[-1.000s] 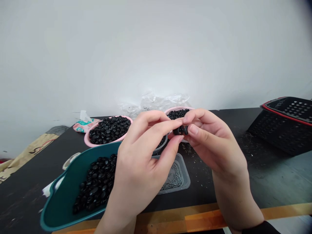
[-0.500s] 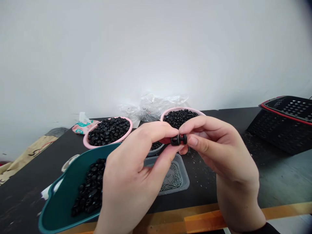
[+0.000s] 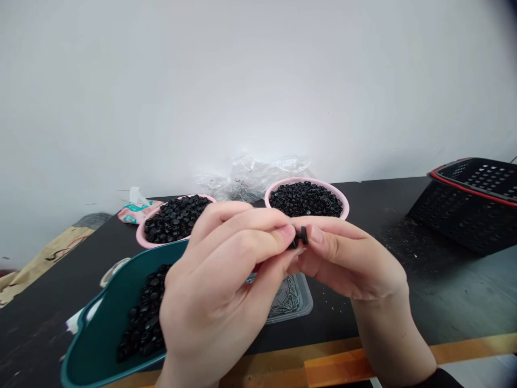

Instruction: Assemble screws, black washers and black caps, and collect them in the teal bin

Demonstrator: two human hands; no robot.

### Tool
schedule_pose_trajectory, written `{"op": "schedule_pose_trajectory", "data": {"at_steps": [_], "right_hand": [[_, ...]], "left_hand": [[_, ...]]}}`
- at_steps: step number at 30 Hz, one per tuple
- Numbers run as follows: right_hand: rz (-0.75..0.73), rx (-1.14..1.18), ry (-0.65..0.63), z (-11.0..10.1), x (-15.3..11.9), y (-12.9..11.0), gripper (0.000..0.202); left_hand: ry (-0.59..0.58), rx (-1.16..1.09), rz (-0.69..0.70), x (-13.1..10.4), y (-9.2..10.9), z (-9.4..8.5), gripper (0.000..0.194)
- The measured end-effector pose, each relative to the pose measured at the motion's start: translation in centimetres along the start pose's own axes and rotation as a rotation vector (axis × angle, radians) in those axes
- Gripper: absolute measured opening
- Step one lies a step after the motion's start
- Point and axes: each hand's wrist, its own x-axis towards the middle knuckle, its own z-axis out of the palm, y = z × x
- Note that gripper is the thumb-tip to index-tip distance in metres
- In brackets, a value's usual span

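Observation:
Both hands meet above the table around a small black plastic cord lock (image 3: 304, 235), its round button head facing right. My left hand (image 3: 226, 275) pinches the barrel end between thumb and forefinger, covering most of it. With the thumb against the button head, my right hand (image 3: 355, 253) holds the other end; its fingers curl behind the part. Below the hands, a clear plastic tray (image 3: 305, 310) holds many small metal pieces that look like springs. A teal scoop-shaped basin (image 3: 97, 318) with black plastic parts stands beside my left hand and is partly hidden by it.
Two pink bowls, a left one (image 3: 141, 237) and a right one (image 3: 345, 207), hold heaps of black parts. Clear plastic bags (image 3: 258, 175) lie against the wall. A tissue pack (image 3: 135, 210) is at the back left; a black perforated basket (image 3: 456, 215) stands at right.
My left fingers have closed further over the barrel, hiding its slotted side. My right hand has shifted slightly left and down, uncovering more of the right pink bowl.

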Motion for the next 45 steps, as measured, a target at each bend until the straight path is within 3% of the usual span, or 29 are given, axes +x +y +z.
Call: {"op": "schedule_pose_trajectory", "data": {"at_steps": [10, 19, 26, 29, 36, 45], "right_hand": [[-0.047, -0.045, 0.098, 0.2, 0.0, 0.5, 0.024], [-0.082, -0.147, 0.159, 0.5, 0.2, 0.8, 0.022], [-0.242, -0.3, 0.214, 0.7, 0.6, 1.0, 0.018], [-0.274, -0.479, 0.247, 1.0, 0.4, 1.0, 0.022], [-0.257, -0.521, 0.266, 0.9, 0.0, 0.9, 0.025], [-0.199, -0.415, 0.311, 0.9, 0.1, 1.0, 0.014]], "left_hand": [[0.06, 0.096, 0.052, -0.3, -0.4, 0.7, 0.036], [0.043, 0.083, 0.074, -0.5, -0.5, 0.8, 0.037], [-0.177, -0.491, -0.304, 0.0, -0.4, 0.9, 0.048], [-0.129, -0.57, -0.408, -0.2, -0.3, 1.7, 0.051], [-0.045, -0.5, -0.416, -0.3, 0.0, 2.5, 0.032], [-0.06, -0.535, -0.382, -0.4, 0.3, 2.1, 0.029]]}}
